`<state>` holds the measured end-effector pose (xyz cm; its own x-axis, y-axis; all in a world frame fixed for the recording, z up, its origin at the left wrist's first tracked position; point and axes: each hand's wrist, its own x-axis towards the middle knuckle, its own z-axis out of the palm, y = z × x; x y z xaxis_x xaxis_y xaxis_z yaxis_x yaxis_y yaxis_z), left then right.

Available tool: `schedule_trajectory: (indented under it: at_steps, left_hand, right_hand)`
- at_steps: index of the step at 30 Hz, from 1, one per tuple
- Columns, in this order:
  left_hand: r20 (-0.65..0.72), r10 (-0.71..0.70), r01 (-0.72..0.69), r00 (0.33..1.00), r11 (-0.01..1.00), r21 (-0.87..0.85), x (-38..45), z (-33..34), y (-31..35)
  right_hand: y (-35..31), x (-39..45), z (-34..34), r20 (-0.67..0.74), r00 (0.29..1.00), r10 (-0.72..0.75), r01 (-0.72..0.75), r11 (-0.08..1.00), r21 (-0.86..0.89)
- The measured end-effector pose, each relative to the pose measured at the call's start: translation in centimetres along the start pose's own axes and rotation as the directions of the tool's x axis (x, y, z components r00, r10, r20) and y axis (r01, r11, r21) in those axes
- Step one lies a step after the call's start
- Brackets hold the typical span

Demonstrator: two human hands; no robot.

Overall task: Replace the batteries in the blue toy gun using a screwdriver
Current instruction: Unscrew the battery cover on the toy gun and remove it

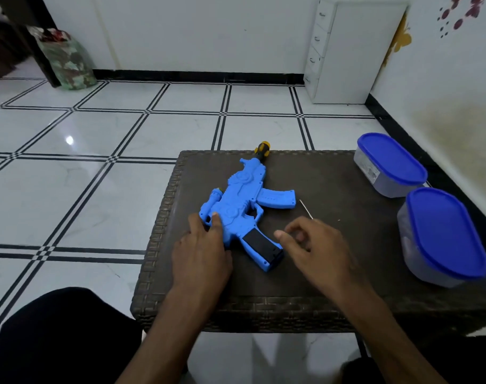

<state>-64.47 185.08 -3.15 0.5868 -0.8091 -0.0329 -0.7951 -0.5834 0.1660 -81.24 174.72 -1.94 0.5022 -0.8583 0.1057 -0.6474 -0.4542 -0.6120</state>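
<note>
One head-worn wide-angle camera looks forward and down, close above a dark woven table (333, 306); the tiled floor (97, 128) stretches toward 12 o'clock, a wall at 3 o'clock.

My left hand (201, 249) lies flat with the palm down. Its fingers are straight and close together, and they point away from me. My right hand (312, 245) is up a little, with the back of it facing me. Its fingers are bent in loosely and the thumb (282, 236) sticks out to the left. Both my arms are bare and reach forward.
</note>
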Motion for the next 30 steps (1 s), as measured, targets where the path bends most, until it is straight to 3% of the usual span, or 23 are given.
schedule_trajectory:
  at_steps: [4,9,13,20,30]
  left_hand:
    - [-0.049,-0.012,0.012,0.999,1.0,-0.005,-0.3,-0.4,-0.3]
    - [-0.221,0.149,-0.172,0.964,0.981,-0.088,1.3,-1.2,-1.0]
    - [-0.076,0.125,-0.137,0.989,0.974,-0.18,2.4,-0.7,-1.0]
    - [-0.083,0.079,-0.093,0.993,0.98,-0.177,2.4,-0.5,-0.5]
    - [-0.078,0.062,-0.075,0.995,0.98,-0.184,2.4,-0.3,-0.3]
  right_hand:
    - [-2.2,-0.1,1.8,0.169,0.98,0.103,-0.092,0.993,-0.073]
    - [-3.1,1.1,2.9,0.172,0.971,0.164,-0.149,0.984,-0.096]
    - [-3.4,1.9,3.2,0.197,0.964,0.177,-0.168,0.984,-0.061]
    - [-2.5,2.3,3.2,0.245,0.948,0.202,-0.229,0.97,0.086]
    - [-1.4,0.3,0.3,0.209,0.955,0.212,-0.259,0.938,0.231]
